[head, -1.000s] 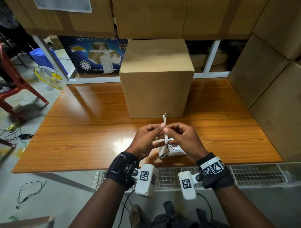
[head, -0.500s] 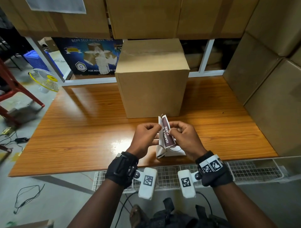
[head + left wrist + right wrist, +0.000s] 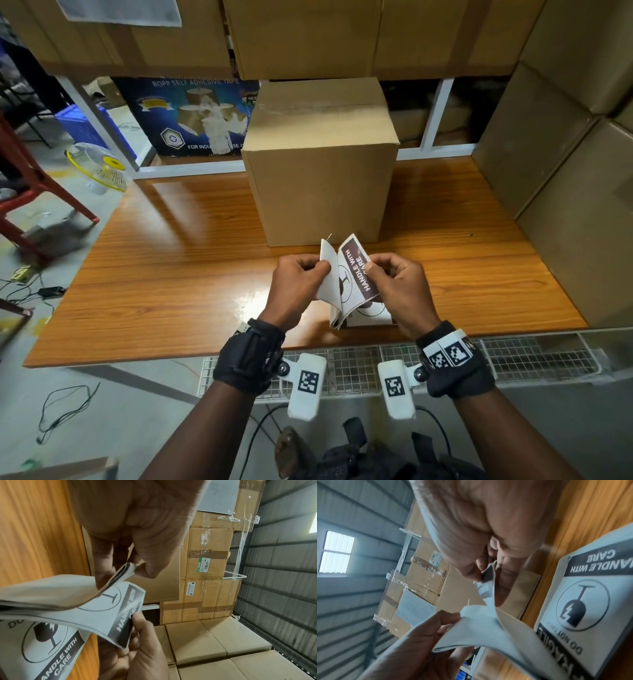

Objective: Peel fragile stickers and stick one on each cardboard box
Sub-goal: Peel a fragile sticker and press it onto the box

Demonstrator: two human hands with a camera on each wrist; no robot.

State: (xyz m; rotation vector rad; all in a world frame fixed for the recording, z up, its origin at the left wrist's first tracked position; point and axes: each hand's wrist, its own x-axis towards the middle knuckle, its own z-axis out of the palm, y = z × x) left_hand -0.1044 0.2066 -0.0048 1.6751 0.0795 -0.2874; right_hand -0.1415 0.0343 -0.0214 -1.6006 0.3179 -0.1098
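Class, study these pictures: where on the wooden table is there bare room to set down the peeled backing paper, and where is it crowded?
Bare patches of the table: the wide stretch left of the cardboard box, and the strip between that box and the stacked boxes on the right. Crowded: the near middle, where the left hand and right hand hold the sticker above the sticker stack.

A half-peeled "HANDLE WITH CARE" sticker (image 3: 356, 274) curls off its white backing (image 3: 328, 270), before a plain upright cardboard box (image 3: 322, 192)
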